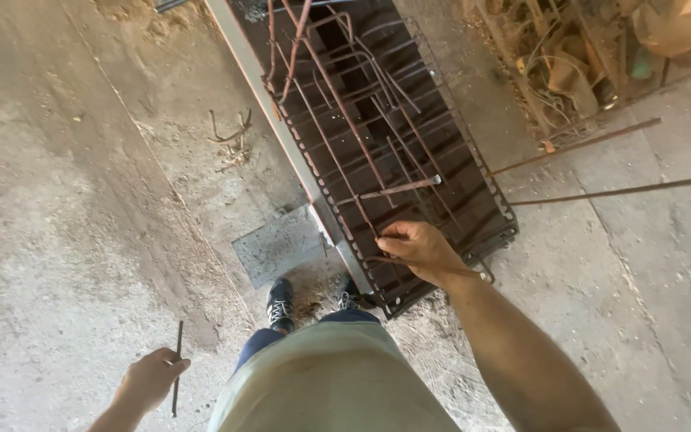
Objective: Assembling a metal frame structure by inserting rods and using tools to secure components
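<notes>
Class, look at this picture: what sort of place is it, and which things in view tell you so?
Probably a rough metalworking or rebar yard: a rusty steel rod cage lies on a bare concrete floor, loose rods lie beside it, and scrap is heaped behind.

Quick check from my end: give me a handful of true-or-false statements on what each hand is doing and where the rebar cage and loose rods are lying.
1. The right hand rests on the near end of the rusty rebar cage. True.
2. The left hand is empty. False: it holds a thin dark rod that stands roughly upright in the picture.
3. Both hands are on the cage. False: the left hand is well apart from it, low beside the person's body.
4. Two long loose rods lie on the concrete floor to the right of the cage. True.
5. A flat grey plate lies on the floor near the person's dark shoe. True.
</notes>
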